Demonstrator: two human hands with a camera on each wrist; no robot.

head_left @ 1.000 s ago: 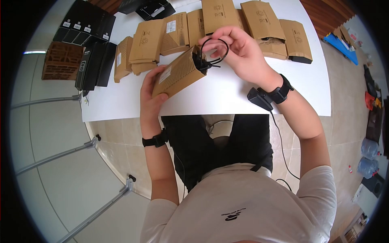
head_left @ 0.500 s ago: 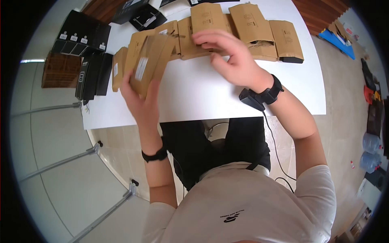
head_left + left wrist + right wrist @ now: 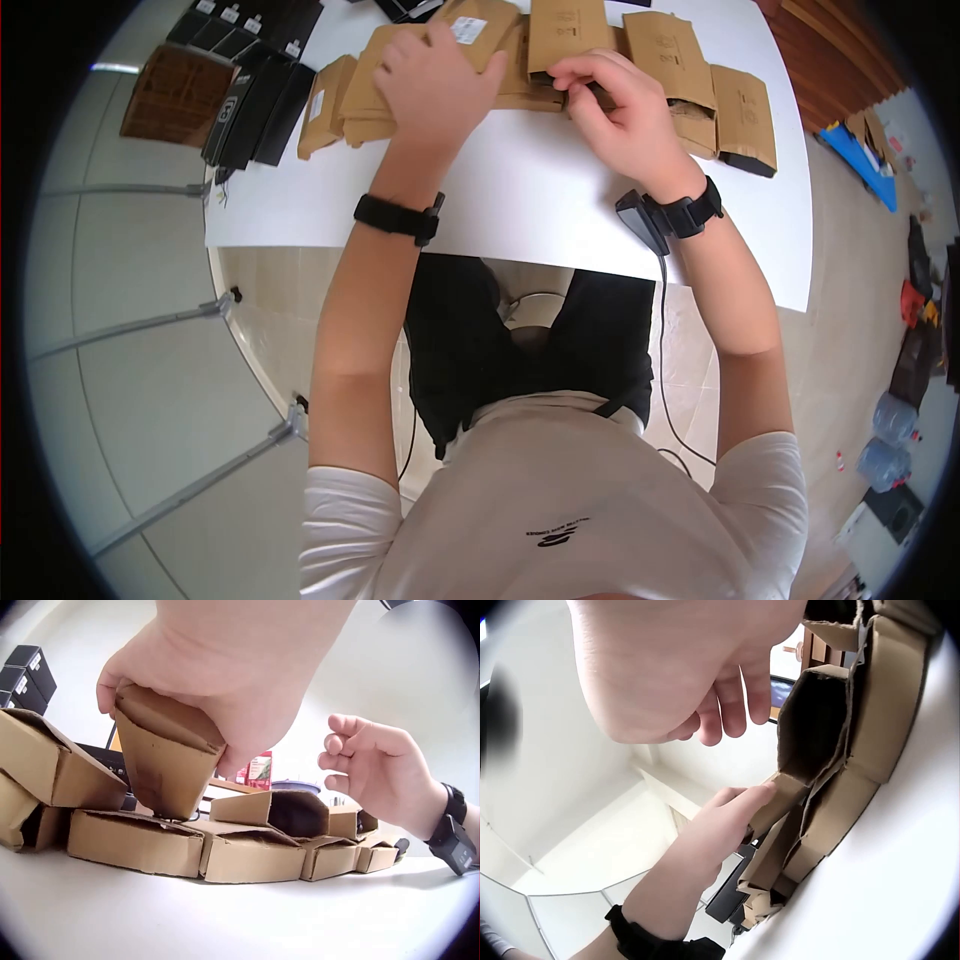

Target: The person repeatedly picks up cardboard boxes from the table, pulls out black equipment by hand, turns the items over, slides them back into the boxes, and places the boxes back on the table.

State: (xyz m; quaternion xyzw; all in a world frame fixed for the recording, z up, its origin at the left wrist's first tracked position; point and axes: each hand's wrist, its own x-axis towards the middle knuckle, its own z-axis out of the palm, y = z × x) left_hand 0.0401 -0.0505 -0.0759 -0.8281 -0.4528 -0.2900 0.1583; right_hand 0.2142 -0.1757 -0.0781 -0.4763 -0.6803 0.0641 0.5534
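The left hand (image 3: 438, 88) grips a brown cardboard box (image 3: 480, 27) over the row of boxes at the table's back left. In the left wrist view, that box (image 3: 166, 761) stands upright under the left hand (image 3: 217, 667), fingers on one side and thumb on the other, its lower end at the boxes lying below. Fingers loosely bent and holding nothing, the right hand (image 3: 632, 122) hovers in front of the middle boxes. An open-ended box (image 3: 815, 724) is close to the right hand (image 3: 697, 660) in the right wrist view.
More brown boxes (image 3: 665, 55) lie along the back of the white table (image 3: 540, 190). Black boxes (image 3: 262, 105) and a brown woven block (image 3: 172, 95) are at the left. A cable (image 3: 662, 330) hangs from the right wrist's black device over the front edge.
The left hand has carried its box from the front left up and back onto the row. The right hand has let go of the black cable loop and stays near the middle.
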